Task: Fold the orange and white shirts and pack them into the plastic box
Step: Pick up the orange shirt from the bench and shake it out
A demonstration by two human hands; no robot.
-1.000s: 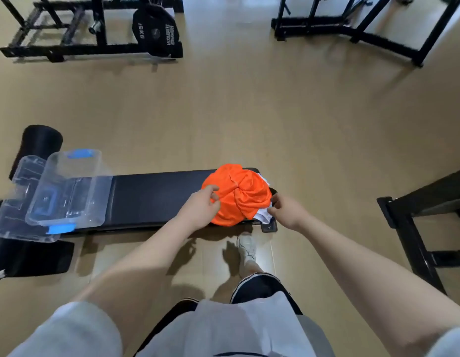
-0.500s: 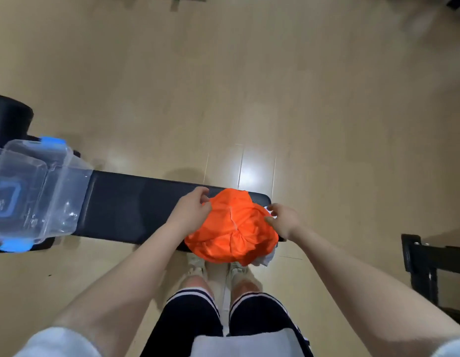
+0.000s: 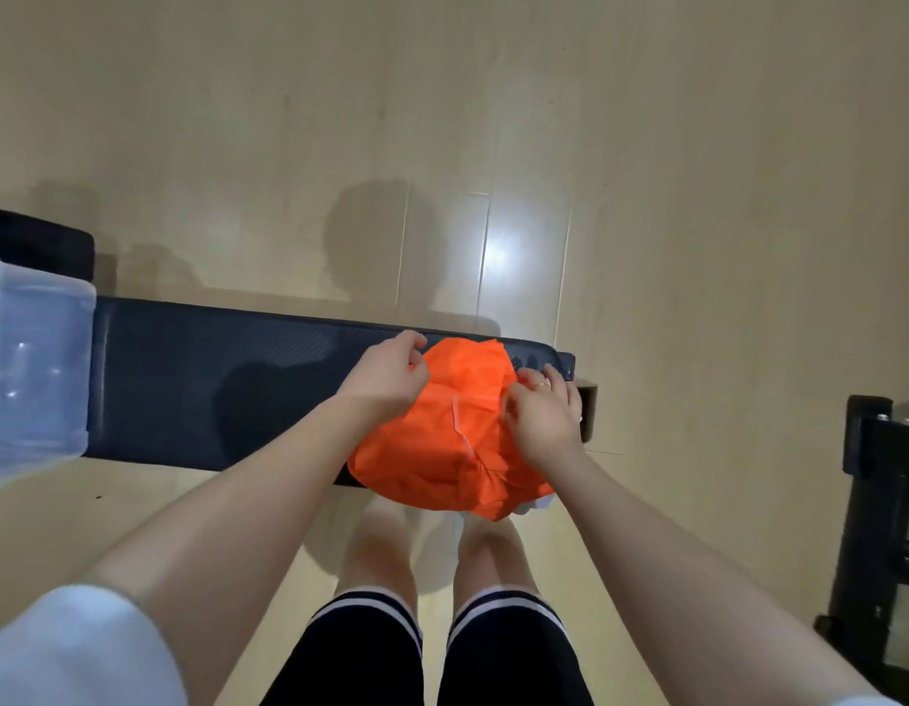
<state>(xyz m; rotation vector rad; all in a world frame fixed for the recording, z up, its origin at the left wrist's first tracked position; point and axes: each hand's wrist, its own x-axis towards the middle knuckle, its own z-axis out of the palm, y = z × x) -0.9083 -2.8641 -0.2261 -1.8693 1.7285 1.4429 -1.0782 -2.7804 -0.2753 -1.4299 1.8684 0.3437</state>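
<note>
From the head view, the orange shirt (image 3: 457, 430) lies bunched at the right end of the black padded counter (image 3: 213, 379), hanging over its near edge, with a sliver of the white shirt (image 3: 536, 506) peeking out beneath it at about 5 o'clock. The left hand (image 3: 386, 377) pinches the orange cloth at its 10 o'clock edge, fingers curled; the right hand (image 3: 544, 417) grips the fabric at 3 o'clock, fingers bunched into it, so each grip is clamped on the orange shirt. The clear plastic box (image 3: 29, 379) stands on the counter's left end at 9 o'clock, well apart from the shirts. A black metal frame (image 3: 880, 501) stands on the floor at the right edge
</note>
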